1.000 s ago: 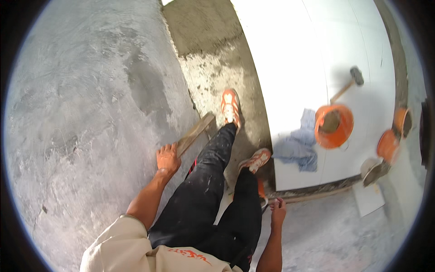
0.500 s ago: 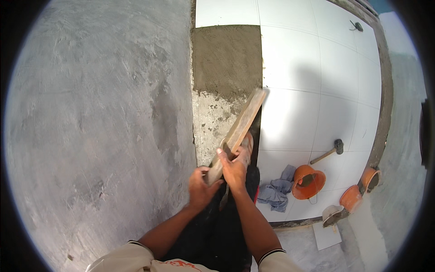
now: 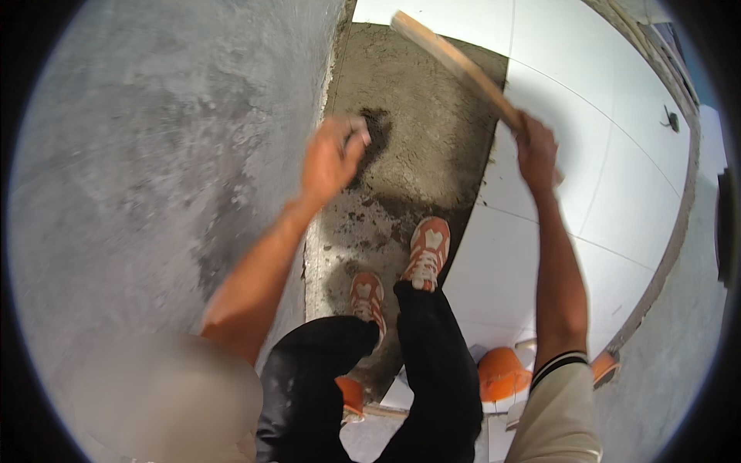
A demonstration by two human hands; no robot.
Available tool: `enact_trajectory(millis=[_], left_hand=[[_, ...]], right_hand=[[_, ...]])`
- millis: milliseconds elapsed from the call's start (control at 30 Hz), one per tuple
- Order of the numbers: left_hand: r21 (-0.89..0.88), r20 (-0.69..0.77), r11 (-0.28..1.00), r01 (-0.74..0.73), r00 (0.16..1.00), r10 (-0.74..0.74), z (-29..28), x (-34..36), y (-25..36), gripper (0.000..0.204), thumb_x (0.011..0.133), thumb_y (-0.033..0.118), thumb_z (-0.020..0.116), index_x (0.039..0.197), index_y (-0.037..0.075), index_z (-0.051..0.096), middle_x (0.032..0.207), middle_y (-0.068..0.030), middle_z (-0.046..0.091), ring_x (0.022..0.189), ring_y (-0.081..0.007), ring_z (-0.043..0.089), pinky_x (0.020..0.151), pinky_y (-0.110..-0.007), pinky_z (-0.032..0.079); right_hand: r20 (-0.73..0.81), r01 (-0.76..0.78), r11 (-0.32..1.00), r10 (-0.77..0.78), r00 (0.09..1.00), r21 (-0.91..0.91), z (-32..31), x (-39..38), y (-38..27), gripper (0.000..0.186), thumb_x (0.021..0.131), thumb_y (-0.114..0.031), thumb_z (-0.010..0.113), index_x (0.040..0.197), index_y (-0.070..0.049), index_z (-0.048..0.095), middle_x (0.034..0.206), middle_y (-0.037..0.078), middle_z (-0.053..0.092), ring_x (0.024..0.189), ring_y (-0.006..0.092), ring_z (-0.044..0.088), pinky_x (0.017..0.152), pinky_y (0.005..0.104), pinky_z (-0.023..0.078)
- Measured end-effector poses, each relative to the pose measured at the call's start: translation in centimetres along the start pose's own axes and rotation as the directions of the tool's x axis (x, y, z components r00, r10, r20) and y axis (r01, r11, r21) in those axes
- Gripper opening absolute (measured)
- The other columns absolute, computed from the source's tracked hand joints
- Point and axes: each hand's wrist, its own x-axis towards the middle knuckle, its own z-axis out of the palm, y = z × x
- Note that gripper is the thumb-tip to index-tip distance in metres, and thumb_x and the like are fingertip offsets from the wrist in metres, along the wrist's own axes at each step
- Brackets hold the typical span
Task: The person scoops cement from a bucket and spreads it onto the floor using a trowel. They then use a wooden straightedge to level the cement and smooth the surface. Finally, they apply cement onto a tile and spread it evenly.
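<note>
My right hand (image 3: pixel 538 150) grips a long wooden board (image 3: pixel 455 62), held at a slant across the border between the wet mortar bed (image 3: pixel 417 100) and the white tiles (image 3: pixel 563 108). My left hand (image 3: pixel 336 154), blurred with its fingers bent, is over the left part of the mortar, near the rough grey surface (image 3: pixel 170 139); whether it holds anything cannot be made out. My shoes (image 3: pixel 428 247) stand on the spattered strip below the mortar.
An orange bucket (image 3: pixel 502 374) sits at the lower right behind my leg, with other orange containers (image 3: pixel 606 366) partly in view nearby. A small dark object (image 3: pixel 671 119) lies on the tiles at the upper right. A rough edge strip (image 3: pixel 664 262) curves along the tiles' right side.
Half a second ago both my hands held the board low over my legs. Now my left hand is off it, higher up, and my right hand has carried it up and right.
</note>
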Motion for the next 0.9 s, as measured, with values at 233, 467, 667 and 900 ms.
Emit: enact_trajectory(millis=[233, 467, 667, 900], left_hand=[[0.270, -0.119, 0.962, -0.040, 0.990, 0.074, 1.9, 16.6, -11.9, 0.033, 0.100, 0.007, 0.066, 0.133, 0.009, 0.068, 0.128, -0.0209, 0.068, 0.118, -0.0400, 0.065, 0.102, -0.050, 0.052], [0.430, 0.016, 0.900, -0.072, 0.997, 0.072, 5.4, 21.9, -13.0, 0.057, 0.097, -0.003, 0.064, 0.152, 0.006, 0.052, 0.156, -0.0212, 0.051, 0.145, -0.0424, 0.047, 0.122, -0.049, 0.042], [0.428, 0.114, 0.896, -0.115, 0.991, 0.073, 5.9, 23.7, -15.9, 0.054, 0.095, 0.000, 0.069, 0.147, 0.005, 0.054, 0.155, -0.0191, 0.053, 0.145, -0.0411, 0.048, 0.120, -0.049, 0.043], [0.494, 0.263, 0.858, -0.141, 0.965, 0.007, 5.1, 24.2, -12.8, 0.030, 0.092, 0.009, 0.077, 0.121, 0.005, 0.072, 0.128, -0.0140, 0.072, 0.123, -0.0357, 0.065, 0.104, -0.048, 0.052]], right_hand=[[0.126, 0.178, 0.984, -0.180, 0.975, 0.031, 6.5, 14.6, 2.7, 0.045, 0.097, -0.012, 0.072, 0.142, -0.011, 0.066, 0.139, 0.012, 0.069, 0.130, 0.0338, 0.060, 0.113, 0.0473, 0.047], [0.253, 0.239, 0.971, -0.239, 0.938, 0.030, 10.0, 17.4, 4.0, 0.048, 0.098, -0.014, 0.072, 0.146, -0.013, 0.063, 0.139, 0.010, 0.068, 0.132, 0.0326, 0.057, 0.121, 0.0464, 0.040], [0.245, 0.080, 0.995, -0.064, 0.967, -0.056, 7.7, 16.3, 5.2, 0.060, 0.093, -0.016, 0.079, 0.150, -0.016, 0.060, 0.146, 0.009, 0.062, 0.138, 0.0310, 0.053, 0.122, 0.0470, 0.035], [0.258, 0.076, 0.996, -0.063, 0.964, -0.039, 4.7, 12.4, 9.2, 0.038, 0.092, -0.013, 0.079, 0.129, -0.009, 0.071, 0.119, 0.008, 0.072, 0.120, 0.0316, 0.060, 0.108, 0.0443, 0.050]])
